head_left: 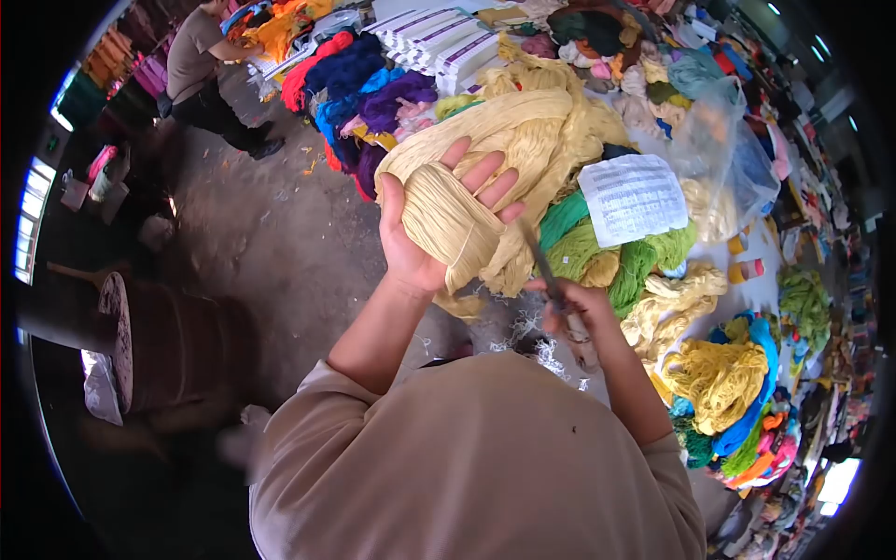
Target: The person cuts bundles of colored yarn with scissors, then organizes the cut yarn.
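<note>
On my upturned left hand [415, 252] lies a bundle of pale yellow yarn [448, 222], with the fingertips showing beyond it. My right hand [583, 313] is closed around the handle of a knife-like tool [549, 271], whose blurred blade points up toward the yarn. Behind the bundle, long pale yellow skeins [523, 121] spread over the pile. Green skeins [583, 245] and a printed paper sheet [633, 199] lie just beyond my right hand.
Many coloured skeins [719, 383] cover the table on the right. A clear plastic bag [733, 154] stands among them. White boxes [439, 42] are stacked at the back. A person [196, 65] works at the upper left. A rusty drum [177, 345] stands at the left.
</note>
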